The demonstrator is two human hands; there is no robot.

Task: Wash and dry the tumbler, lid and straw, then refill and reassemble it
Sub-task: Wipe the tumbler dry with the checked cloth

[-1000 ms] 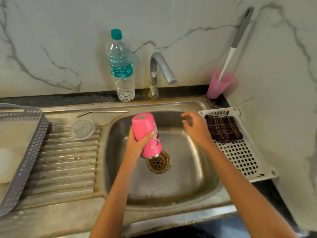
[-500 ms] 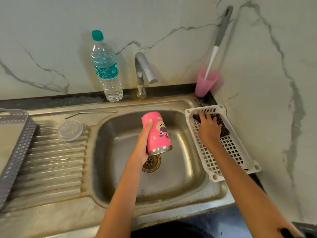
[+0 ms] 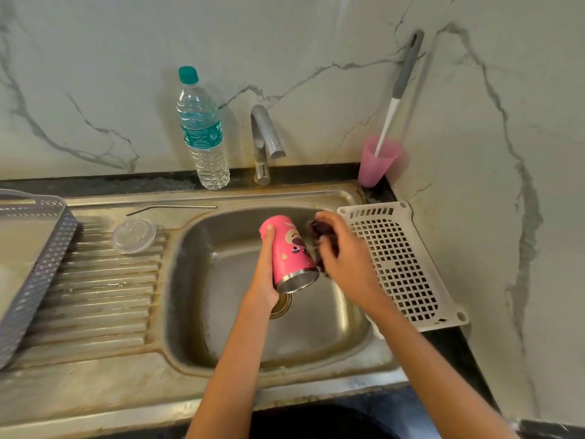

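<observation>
Over the one sink (image 3: 221,312), her left hand (image 3: 264,274) gripped the single pink tumbler (image 3: 289,251); her right hand (image 3: 343,251) clutched one dark cloth (image 3: 319,231) against it.

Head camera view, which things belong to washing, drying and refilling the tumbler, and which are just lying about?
Job in hand: tumbler, held by left hand; dark cloth, gripped by right hand; lid; straw; water bottle, likely for refilling; sink.
Lying about: pink cup with brush; white tray; grey basket.
</observation>
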